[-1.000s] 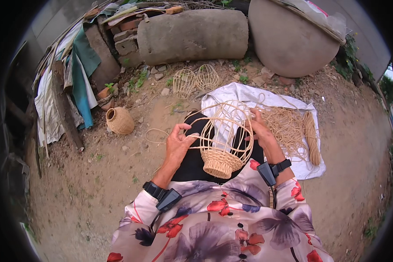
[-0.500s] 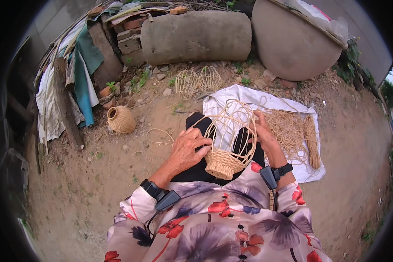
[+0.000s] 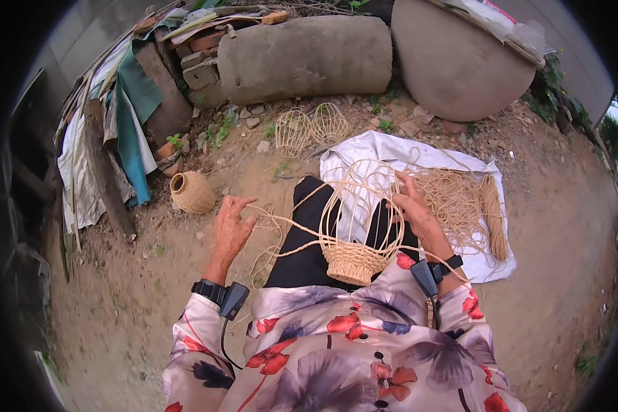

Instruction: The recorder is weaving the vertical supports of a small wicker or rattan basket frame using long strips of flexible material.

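Observation:
A partly woven basket point(image 3: 356, 262) stands on my lap, its base tightly woven and its upper ribs bare and bowed. My right hand point(image 3: 415, 209) curls around the ribs on its right side. Out to the left, my left hand point(image 3: 232, 230) holds a straw-coloured cord point(image 3: 281, 219) near its thumb and forefinger; the exact grip is hard to see. The cord stretches across to the basket's left side. Another strand leaves the weave and loops down beside my dark trousers point(image 3: 296, 264).
A white sheet point(image 3: 487, 269) at the right bears tangled cord point(image 3: 450, 206) and a bundle point(image 3: 491, 220). A finished small basket point(image 3: 193, 193) lies at the left. Two bare frames point(image 3: 294, 134) sit ahead, before a concrete cylinder point(image 3: 305, 58) and a large rounded vessel point(image 3: 460, 65).
My left hand has moved from the basket's rim out to the left, drawing the cord with it. My right hand stays at the basket's right side.

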Available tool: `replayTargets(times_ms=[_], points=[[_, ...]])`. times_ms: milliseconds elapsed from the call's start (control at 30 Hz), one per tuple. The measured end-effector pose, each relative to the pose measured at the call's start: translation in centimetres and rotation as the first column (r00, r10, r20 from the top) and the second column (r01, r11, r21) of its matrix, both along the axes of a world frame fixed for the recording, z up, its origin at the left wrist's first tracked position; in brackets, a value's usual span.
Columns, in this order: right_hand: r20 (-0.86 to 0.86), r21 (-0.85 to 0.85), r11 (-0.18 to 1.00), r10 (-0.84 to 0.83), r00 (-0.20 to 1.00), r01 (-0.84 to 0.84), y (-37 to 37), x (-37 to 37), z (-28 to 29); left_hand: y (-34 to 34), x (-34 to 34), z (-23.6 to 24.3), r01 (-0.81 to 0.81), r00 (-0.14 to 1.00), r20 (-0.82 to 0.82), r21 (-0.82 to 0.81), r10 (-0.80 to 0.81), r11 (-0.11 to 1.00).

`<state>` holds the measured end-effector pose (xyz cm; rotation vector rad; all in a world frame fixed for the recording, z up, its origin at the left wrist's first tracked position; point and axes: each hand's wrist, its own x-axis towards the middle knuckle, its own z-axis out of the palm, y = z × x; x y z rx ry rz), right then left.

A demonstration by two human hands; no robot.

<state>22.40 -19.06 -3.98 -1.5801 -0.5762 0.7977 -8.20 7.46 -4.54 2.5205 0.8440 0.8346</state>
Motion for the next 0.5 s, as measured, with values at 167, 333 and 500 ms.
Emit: replayTargets(times_ms=[167, 333, 500], points=[[-0.022, 0.004, 0.999, 0.032, 0.999, -0.032, 0.3, -0.3, 0.3, -9.4, 4.8, 4.7, 0.556, 0.831, 0.08, -0.133, -0.55, 0.82], [-0.01, 0.015, 1.0, 0.024, 1.0, -0.023, 0.2, 0.0, -0.2, -10.0, 5.7, 5.2, 0.592, 0.806, 0.034, -0.031, -0.591, 0.805], [-0.018, 0.036, 0.999, 0.003, 1.0, -0.003, -0.2, 0.3, -0.8, -2.7, 2.1, 3.2, 0.351, 0.909, -0.081, -0.381, -0.409, 0.856]])
